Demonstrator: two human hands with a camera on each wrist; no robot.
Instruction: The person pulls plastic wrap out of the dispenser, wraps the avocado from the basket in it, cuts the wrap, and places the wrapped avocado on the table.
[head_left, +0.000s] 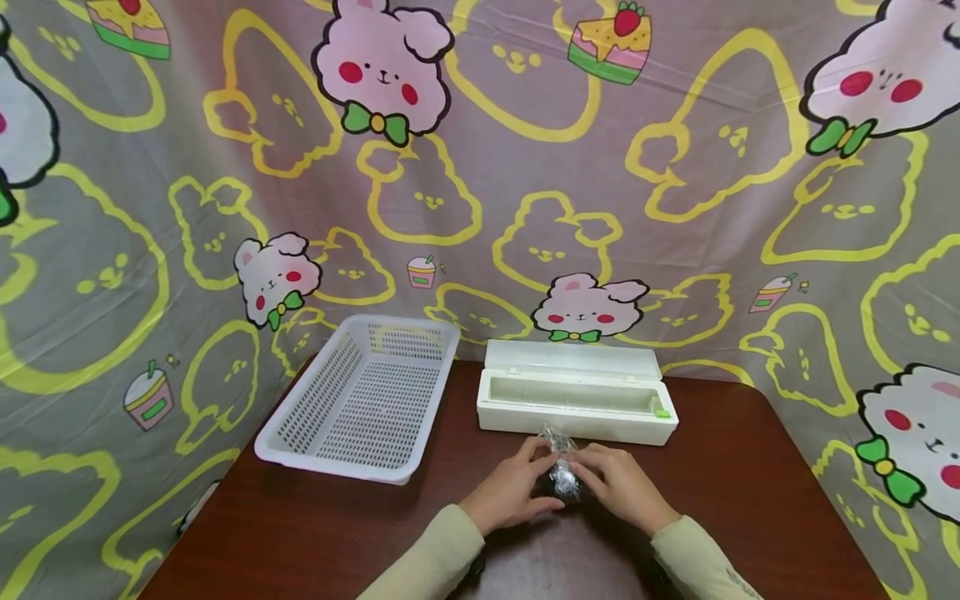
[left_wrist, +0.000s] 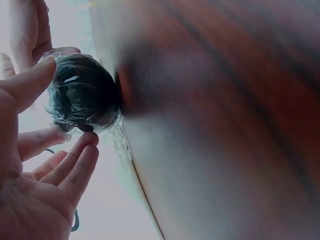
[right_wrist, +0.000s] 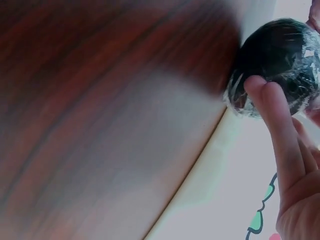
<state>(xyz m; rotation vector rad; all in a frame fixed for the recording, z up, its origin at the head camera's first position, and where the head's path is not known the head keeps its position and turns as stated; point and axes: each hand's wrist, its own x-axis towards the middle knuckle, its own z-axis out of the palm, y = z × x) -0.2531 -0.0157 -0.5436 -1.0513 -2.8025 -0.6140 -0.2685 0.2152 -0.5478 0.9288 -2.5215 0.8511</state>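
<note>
On the table in front of me lies a dark, round thing (head_left: 565, 483) wrapped in crinkled clear cling film (head_left: 557, 439); what it is inside does not show. My left hand (head_left: 510, 490) holds it from the left, thumb on one side and fingertips on the other in the left wrist view. From the right, my right hand (head_left: 628, 490) holds the wrapped thing (right_wrist: 272, 57) too, two fingertips pressed on the film in the right wrist view. Some loose film bunches up at its far side, between the hands.
Just beyond the hands stands a long white cling film box (head_left: 570, 422), lid (head_left: 573, 360) raised, with a green piece (head_left: 661, 407) at its right end. A white plastic basket (head_left: 335, 465) sits at the left on the brown table (head_left: 720, 467). A patterned cloth (head_left: 480, 275) hangs behind.
</note>
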